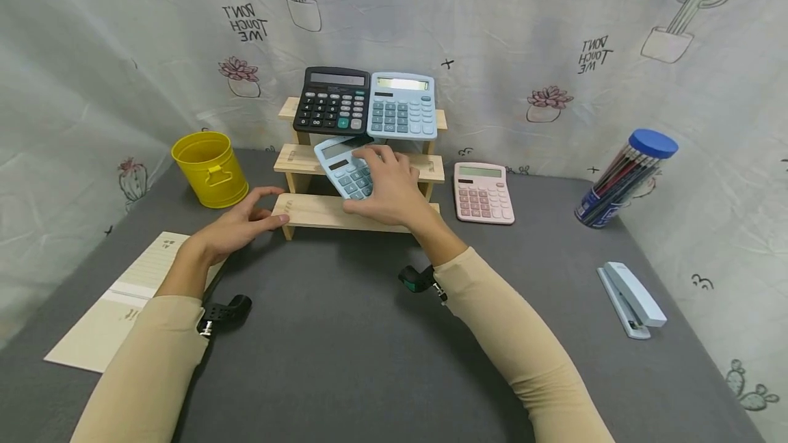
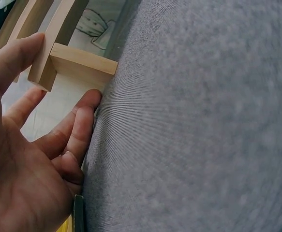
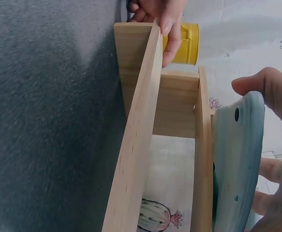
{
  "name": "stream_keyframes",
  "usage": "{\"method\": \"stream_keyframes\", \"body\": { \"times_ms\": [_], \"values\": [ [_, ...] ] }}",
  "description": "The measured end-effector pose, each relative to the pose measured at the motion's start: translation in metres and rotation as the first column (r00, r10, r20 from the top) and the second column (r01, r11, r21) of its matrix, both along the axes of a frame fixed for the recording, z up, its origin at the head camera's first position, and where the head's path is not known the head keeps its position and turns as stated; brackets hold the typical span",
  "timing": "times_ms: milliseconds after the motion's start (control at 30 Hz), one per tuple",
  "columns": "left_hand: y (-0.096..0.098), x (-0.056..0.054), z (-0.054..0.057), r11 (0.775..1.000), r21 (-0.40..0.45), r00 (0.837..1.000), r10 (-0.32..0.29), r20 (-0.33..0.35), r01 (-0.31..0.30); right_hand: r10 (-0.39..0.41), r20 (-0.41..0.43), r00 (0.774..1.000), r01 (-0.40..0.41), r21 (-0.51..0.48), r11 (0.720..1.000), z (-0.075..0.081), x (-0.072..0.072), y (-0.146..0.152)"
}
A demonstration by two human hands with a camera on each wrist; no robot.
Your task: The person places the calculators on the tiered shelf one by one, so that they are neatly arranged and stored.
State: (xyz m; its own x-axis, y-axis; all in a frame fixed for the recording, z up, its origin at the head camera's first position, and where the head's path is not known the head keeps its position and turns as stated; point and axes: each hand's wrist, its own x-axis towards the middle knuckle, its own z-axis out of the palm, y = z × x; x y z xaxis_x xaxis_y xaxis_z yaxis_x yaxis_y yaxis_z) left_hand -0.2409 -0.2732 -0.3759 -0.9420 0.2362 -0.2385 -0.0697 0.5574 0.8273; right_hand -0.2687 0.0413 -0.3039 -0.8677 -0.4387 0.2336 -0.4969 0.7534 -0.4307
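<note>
My right hand (image 1: 390, 180) grips a light-blue calculator (image 1: 345, 168) by its right side. This calculator is tilted askew at the middle tier of a small wooden step shelf (image 1: 317, 210); its edge shows close to the board in the right wrist view (image 3: 240, 159). My left hand (image 1: 237, 227) holds the left end of the lowest board, thumb and a finger on either side of it. On the top tier a black calculator (image 1: 332, 101) and another light-blue calculator (image 1: 402, 106) lean side by side.
Right of the shelf lies a pink calculator (image 1: 483, 193). A yellow bucket (image 1: 212, 169) and an open notebook (image 1: 123, 306) are at the left. Far right are a blue-lidded tube of pencils (image 1: 622, 180) and a light-blue stapler (image 1: 631, 299). A printed cloth (image 1: 486, 33) hangs behind.
</note>
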Motion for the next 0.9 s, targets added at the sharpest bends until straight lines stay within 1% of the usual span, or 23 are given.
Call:
{"method": "stream_keyframes", "body": {
  "times_ms": [200,300,367,433,500,600,667,733,800,900],
  "values": [
    [-0.001,-0.001,0.002,1.0,0.0,1.0,-0.002,0.002,0.002,-0.052,0.015,0.999,0.051,0.035,0.998,0.004,-0.005,-0.014],
    [-0.001,-0.002,0.003,1.0,-0.002,1.0,0.0,0.004,0.0,-0.042,0.039,0.998,0.039,0.077,0.996,0.009,-0.008,-0.018],
    [-0.002,-0.002,0.003,1.0,-0.003,1.0,0.002,0.004,-0.002,-0.009,0.07,0.998,0.001,0.113,0.994,0.014,-0.011,-0.019],
    [-0.003,-0.002,0.004,1.0,-0.009,1.0,0.006,0.004,-0.006,0.041,0.107,0.993,-0.057,0.147,0.988,0.018,-0.013,-0.018],
    [-0.003,-0.002,0.003,1.0,-0.01,1.0,0.008,0.006,-0.008,0.101,0.143,0.985,-0.123,0.157,0.98,0.022,-0.015,-0.015],
    [-0.002,-0.002,0.002,1.0,-0.013,1.0,0.009,0.01,-0.009,0.173,0.172,0.97,-0.197,0.136,0.971,0.023,-0.019,-0.01],
    [-0.001,-0.003,0.0,1.0,-0.01,1.0,0.008,0.013,-0.008,0.2,0.173,0.964,-0.22,0.106,0.97,0.022,-0.02,-0.008],
    [-0.001,-0.004,-0.002,1.0,-0.005,1.0,0.009,0.016,-0.009,0.207,0.157,0.966,-0.222,0.081,0.972,0.019,-0.021,-0.009],
    [0.0,-0.004,-0.003,1.0,0.0,1.0,0.009,0.015,-0.009,0.203,0.124,0.971,-0.212,0.065,0.975,0.015,-0.022,-0.012],
    [0.0,-0.003,-0.002,1.0,0.003,1.0,0.009,0.01,-0.009,0.175,0.065,0.982,-0.178,0.041,0.983,0.009,-0.022,-0.019]
  ]
}}
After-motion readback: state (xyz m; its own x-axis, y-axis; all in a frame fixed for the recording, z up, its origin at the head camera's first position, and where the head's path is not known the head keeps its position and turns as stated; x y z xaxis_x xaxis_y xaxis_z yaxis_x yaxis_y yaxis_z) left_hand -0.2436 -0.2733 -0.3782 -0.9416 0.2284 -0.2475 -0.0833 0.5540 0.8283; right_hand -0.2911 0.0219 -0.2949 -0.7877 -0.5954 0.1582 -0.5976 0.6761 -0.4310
